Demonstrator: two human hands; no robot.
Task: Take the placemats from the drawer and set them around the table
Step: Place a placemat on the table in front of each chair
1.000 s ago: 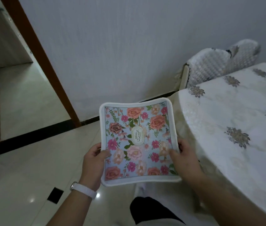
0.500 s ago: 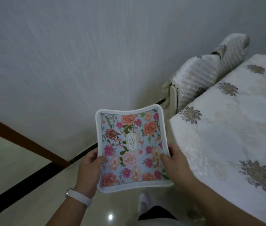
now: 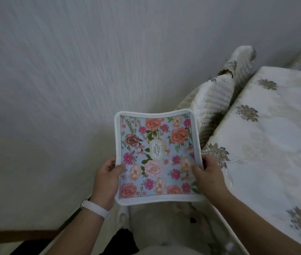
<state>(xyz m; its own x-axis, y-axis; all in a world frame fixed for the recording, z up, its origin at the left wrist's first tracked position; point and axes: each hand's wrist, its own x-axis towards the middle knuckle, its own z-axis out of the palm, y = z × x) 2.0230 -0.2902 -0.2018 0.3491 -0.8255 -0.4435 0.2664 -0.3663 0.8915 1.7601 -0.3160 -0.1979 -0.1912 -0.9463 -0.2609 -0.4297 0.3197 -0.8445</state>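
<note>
In the centre of the frame, held in the air just left of the table's corner: a square blue floral fabric placemat (image 3: pixel 157 157) with a white border. Pinched at its left edge by the left hand (image 3: pixel 107 178) and at its right edge by the right hand (image 3: pixel 208 175), thumbs on top. At right, a table under a cream embroidered cloth (image 3: pixel 275 144); at upper right, a quilted white chair cover (image 3: pixel 217 100) beside it; at left, a pale textured wall (image 3: pixel 72 70).

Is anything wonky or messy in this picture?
Only a little. The flowery placemat is not flat: held in the air between the left hand and right hand, it bows, so its white edges curve. Its middle label reads sideways. Nothing looks spilled or torn.
</note>
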